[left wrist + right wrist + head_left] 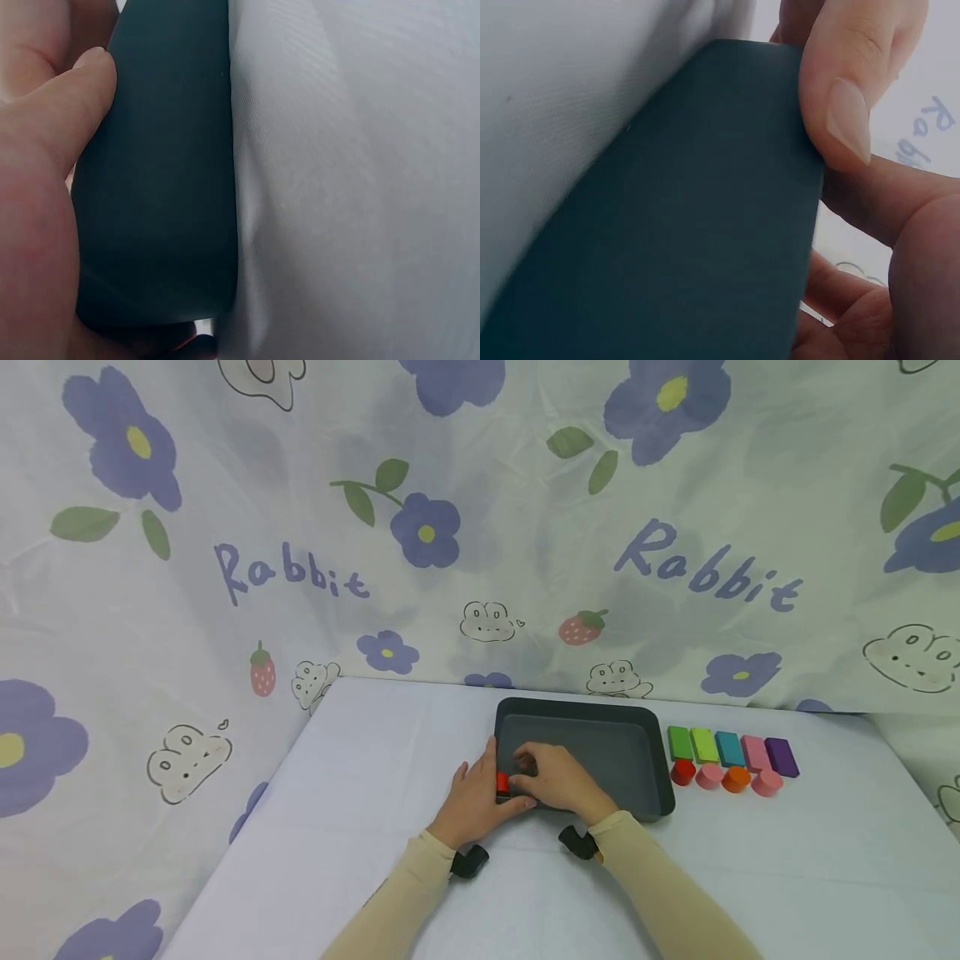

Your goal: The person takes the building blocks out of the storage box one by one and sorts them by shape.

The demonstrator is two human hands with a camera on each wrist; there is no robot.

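Note:
A shallow dark grey tray (592, 768) lies on the white table. My left hand (476, 802) rests at its near left corner, fingers lying fairly straight along the left wall and thumb across the front rim. The tray's front wall (165, 187) fills much of both wrist views. Inside that corner sits a small red block (502, 783), partly hidden beside my left fingers. My right hand (558, 777) reaches over the front rim into the tray, fingers bent, thumb tip close to the block. A gap shows between thumb and index finger; actual contact with the block is unclear.
Right of the tray stand a row of flat blocks, including a green block (680, 743) and a purple block (782, 757). Before them is a row of round pieces, including a red cylinder (683, 772) and an orange cylinder (737, 779). A patterned curtain (487, 568) hangs behind.

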